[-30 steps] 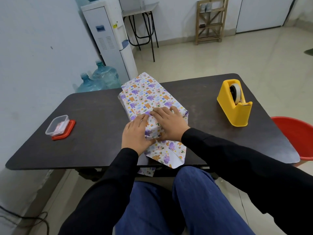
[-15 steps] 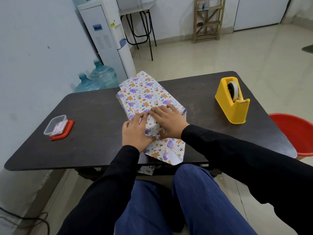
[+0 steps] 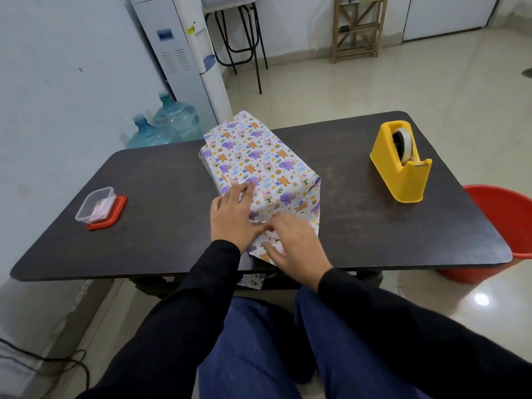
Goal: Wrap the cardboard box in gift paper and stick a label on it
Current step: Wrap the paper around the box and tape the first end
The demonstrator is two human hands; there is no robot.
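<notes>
On the table (image 3: 161, 174), far left, a small plastic tub (image 3: 96, 207) sits on a red lid. Our left hand (image 3: 230, 220) lies flat, fingers straight, pressing paper vs. the near end of the box (image 3: 253, 156), which sits mid-table w/ top & sides wrapped. Our right hand (image 3: 296, 246), blurry, fingers spread & relaxed, rests on the loose bottom flap (image 3: 260, 246). Well apart at right: a yellow tape dispenser (image 3: 401, 165).

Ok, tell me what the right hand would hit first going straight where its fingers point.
Probably the left hand: the right hand, over the near end of the wrapped box, points its fingers left toward it. The hand is blurred, so depth is uncertain.
</notes>
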